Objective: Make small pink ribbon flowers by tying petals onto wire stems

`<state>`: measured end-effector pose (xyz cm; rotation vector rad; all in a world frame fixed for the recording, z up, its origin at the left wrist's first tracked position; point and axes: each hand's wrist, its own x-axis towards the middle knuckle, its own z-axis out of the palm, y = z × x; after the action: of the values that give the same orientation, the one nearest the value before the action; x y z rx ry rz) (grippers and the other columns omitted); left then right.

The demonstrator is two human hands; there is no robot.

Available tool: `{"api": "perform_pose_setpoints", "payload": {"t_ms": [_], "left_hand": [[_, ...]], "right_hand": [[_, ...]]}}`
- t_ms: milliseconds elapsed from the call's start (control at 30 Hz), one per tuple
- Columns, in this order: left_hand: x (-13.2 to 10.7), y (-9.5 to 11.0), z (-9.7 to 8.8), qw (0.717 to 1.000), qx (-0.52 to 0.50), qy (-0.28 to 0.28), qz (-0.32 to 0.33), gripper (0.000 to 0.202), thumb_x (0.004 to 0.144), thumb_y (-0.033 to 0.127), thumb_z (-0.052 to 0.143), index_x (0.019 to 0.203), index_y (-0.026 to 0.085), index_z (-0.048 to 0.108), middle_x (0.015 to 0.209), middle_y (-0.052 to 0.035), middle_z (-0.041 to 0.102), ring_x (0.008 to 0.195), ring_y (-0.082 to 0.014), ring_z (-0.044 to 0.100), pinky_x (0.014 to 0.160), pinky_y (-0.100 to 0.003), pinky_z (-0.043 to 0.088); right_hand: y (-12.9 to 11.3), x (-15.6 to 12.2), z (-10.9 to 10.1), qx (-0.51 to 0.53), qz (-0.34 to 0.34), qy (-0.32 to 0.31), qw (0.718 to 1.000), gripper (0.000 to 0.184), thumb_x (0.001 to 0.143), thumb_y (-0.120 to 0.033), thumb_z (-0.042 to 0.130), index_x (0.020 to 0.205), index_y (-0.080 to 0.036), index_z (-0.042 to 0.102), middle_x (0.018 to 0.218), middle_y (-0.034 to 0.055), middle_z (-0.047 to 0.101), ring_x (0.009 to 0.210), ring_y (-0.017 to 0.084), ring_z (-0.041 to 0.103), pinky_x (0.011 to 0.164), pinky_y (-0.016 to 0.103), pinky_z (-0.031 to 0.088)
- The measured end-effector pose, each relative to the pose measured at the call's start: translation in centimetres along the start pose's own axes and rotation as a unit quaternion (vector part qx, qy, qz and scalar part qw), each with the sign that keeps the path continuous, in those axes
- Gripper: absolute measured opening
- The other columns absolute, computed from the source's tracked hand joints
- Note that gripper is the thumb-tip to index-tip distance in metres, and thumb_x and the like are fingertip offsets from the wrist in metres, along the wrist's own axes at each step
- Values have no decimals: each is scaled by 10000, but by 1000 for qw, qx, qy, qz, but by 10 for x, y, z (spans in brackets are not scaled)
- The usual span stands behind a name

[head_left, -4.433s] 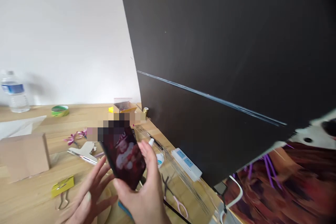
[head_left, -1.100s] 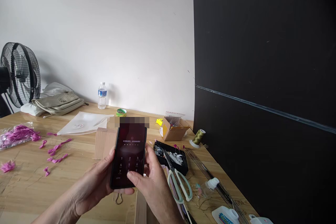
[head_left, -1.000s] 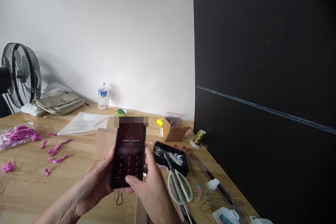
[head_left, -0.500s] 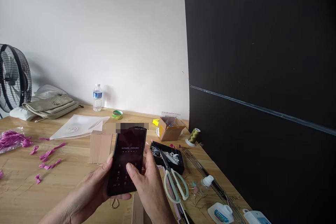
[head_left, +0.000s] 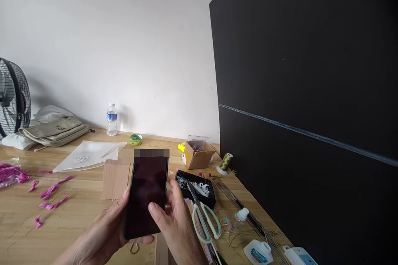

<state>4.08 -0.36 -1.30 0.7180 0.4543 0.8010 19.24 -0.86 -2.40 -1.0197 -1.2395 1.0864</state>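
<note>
A black smartphone (head_left: 144,186) is held upright in front of me, its screen dark. My left hand (head_left: 112,219) grips its left edge, with the thumb along the side and fingertips showing under the bottom. On the other side, my right hand (head_left: 175,219) curls against the right edge, its thumb over the lower screen. Just right of that hand lie scissors (head_left: 207,219) with pale handles, blades resting on a black tray (head_left: 213,198) of small white and clear pieces. Behind the phone's left edge is a wood-coloured block or card (head_left: 115,180).
Pink thread bundles (head_left: 51,189) lie left on the wooden table. At the back stand a water bottle (head_left: 112,120), a tape roll (head_left: 136,139) and a cardboard box (head_left: 199,158). A thread spool (head_left: 226,162) and glue bottle (head_left: 258,252) sit near the black panel (head_left: 298,91).
The phone's screen has gone from a lit number keypad to dark. Both hands keep their hold, and the whole view has shifted slightly.
</note>
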Motion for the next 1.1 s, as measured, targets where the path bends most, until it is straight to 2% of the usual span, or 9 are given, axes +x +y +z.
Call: {"api": "perform_pose_setpoints", "payload": {"t_ms": [133,267,367,467,567,700,833,967,1100], "left_hand": [[1,-5,2,1000,-14,-4,-13,493,864,511,430,1180,179,611,1171,-126,659,1042,-302,604,805,-398,504],[1,-10,10,999,-24,-37,-22,501,881,512,383,1199,189,597,1163,-124,663,1048,-305,607,799,-387,497],[0,-15,16,997,-20,-69,-30,557,886,530,340,1208,151,591,1171,-147,654,1055,-314,603,797,-367,486],[0,-21,19,996,-16,-69,-44,594,879,538,351,1199,100,593,1166,-168,652,1053,-323,600,797,-357,480],[1,-28,22,995,-29,-69,-68,593,863,549,385,1203,109,589,1160,-163,657,1019,-313,620,806,-362,477],[5,-37,27,988,-50,-98,-105,614,855,569,381,1210,110,582,1148,-169,663,1030,-289,619,801,-335,481],[8,-47,33,984,-63,-109,-129,638,836,587,402,1185,92,601,1074,-177,696,962,-304,652,826,-370,475],[12,-57,40,978,-83,-92,-167,586,830,569,440,1177,128,607,1145,-149,668,1031,-308,622,866,-386,459],[17,-70,51,975,-48,-131,-174,526,844,542,445,1167,163,615,1131,-141,674,953,-284,649,754,-342,492]], "right_hand": [[-4,-13,-8,-9,-2,20,1000,692,691,-424,663,1290,-216,387,970,87,663,825,240,635,730,359,508],[-7,-32,-25,-4,0,23,1000,537,763,-557,575,1179,-219,539,971,96,673,856,243,636,755,349,508],[1,-46,-36,-6,39,57,998,562,748,-669,504,1040,-210,644,923,105,688,753,236,640,633,327,527],[11,-59,-44,10,101,58,993,639,709,-710,511,1050,-190,654,837,102,697,592,184,603,516,284,505],[16,-69,-50,43,128,25,991,663,699,-688,553,1101,-167,634,791,91,696,491,116,539,472,235,466],[22,-81,-55,109,94,25,989,584,725,-584,625,1149,-184,613,918,99,694,528,103,566,510,227,470],[29,-92,-56,174,68,77,979,524,717,-514,673,1147,-220,626,930,89,703,557,135,607,525,251,472],[27,-105,-60,208,69,142,965,496,660,-497,727,1068,-220,677,931,85,714,605,174,635,538,271,480],[17,-122,-72,235,96,193,948,487,630,-483,756,1034,-218,694,942,85,720,682,181,658,576,256,492]]}}
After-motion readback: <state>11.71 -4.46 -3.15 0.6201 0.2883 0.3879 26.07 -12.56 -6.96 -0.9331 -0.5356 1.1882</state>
